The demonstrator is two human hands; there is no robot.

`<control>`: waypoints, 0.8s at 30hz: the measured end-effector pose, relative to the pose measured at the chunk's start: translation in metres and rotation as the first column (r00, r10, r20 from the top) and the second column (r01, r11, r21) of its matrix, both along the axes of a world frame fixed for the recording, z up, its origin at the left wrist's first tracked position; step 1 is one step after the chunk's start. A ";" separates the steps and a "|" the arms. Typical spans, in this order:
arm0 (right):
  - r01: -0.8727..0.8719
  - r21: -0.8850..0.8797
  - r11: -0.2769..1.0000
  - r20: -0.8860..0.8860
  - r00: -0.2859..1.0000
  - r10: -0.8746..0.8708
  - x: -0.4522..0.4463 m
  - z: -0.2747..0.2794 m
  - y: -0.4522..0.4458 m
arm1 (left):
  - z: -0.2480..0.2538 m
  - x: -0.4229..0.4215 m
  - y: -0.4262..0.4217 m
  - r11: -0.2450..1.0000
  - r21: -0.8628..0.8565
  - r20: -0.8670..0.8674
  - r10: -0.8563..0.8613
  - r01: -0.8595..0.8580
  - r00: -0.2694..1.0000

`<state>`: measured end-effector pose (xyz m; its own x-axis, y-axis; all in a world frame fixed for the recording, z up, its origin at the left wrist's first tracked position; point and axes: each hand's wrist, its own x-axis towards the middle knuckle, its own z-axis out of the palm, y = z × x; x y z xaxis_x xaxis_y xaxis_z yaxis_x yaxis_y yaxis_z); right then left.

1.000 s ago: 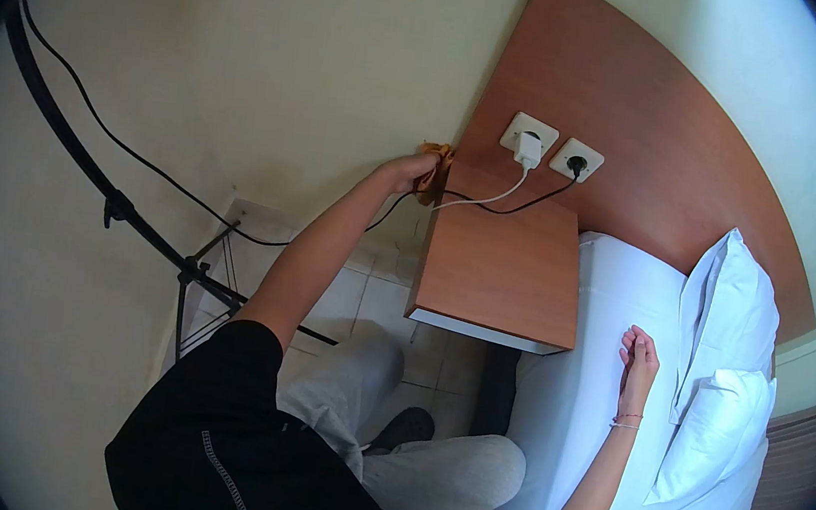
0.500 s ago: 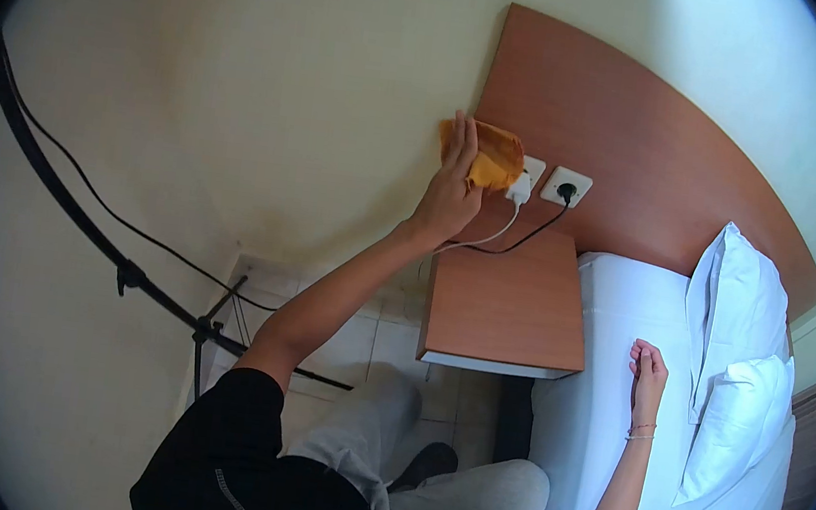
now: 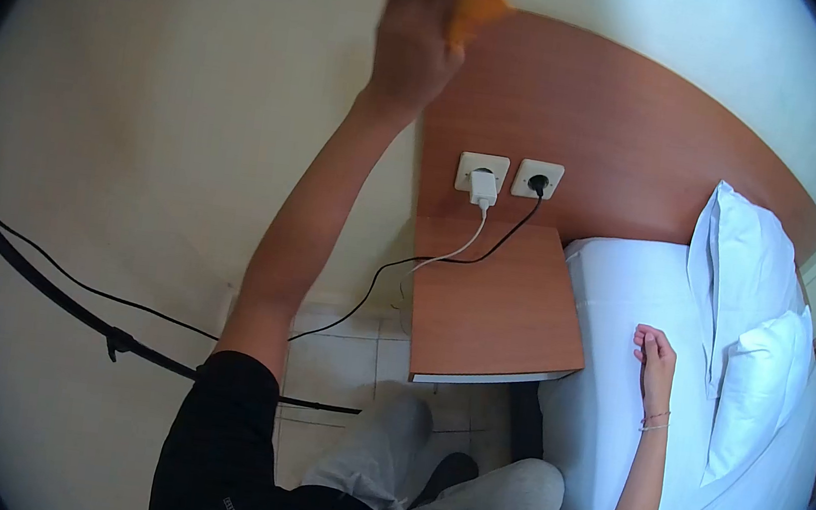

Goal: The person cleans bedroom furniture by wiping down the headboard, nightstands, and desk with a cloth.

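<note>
- OK, orange cloth (image 3: 482, 0) near headboard (image 3: 634, 130) upper-left corner, contact unclear. Best kept flat, light even pressure, clear of white charger (image 3: 483, 188) and black plug (image 3: 538, 183).
- Left hand (image 3: 416, 49) grasping cloth, exact finger curl blurred; arm reaching high, elbow nearly straight.
- Right hand (image 3: 656, 359) over bed (image 3: 614, 299), fingers loosely half-open, nothing visible inside.

Nightstand (image 3: 497, 316) L of bed (image 3: 625, 290), headbd (image 3: 624, 129) behind both, pillows (image 3: 761, 381) on bed.
</note>
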<state>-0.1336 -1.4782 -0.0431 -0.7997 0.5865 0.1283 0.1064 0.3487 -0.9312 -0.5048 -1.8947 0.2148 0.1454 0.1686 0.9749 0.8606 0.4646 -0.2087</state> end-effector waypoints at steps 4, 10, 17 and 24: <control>0.001 -0.002 1.000 0.002 1.000 -0.001 0.000 0.001 -0.001 | -0.040 -0.025 0.014 0.938 -0.220 0.044 0.284 -0.268 0.958; -0.016 -0.004 1.000 -0.001 1.000 0.016 0.001 -0.001 0.001 | -0.117 -0.026 -0.007 0.817 -0.531 0.031 0.286 -0.227 0.958; -0.012 0.008 1.000 0.003 1.000 0.012 0.002 0.000 -0.002 | -0.231 -0.013 -0.060 0.450 -0.885 0.035 0.316 -0.117 0.948; -0.025 -0.011 1.000 -0.010 1.000 0.025 0.000 0.001 0.001 | -0.222 -0.042 -0.067 0.310 -0.950 0.018 0.116 -0.019 0.993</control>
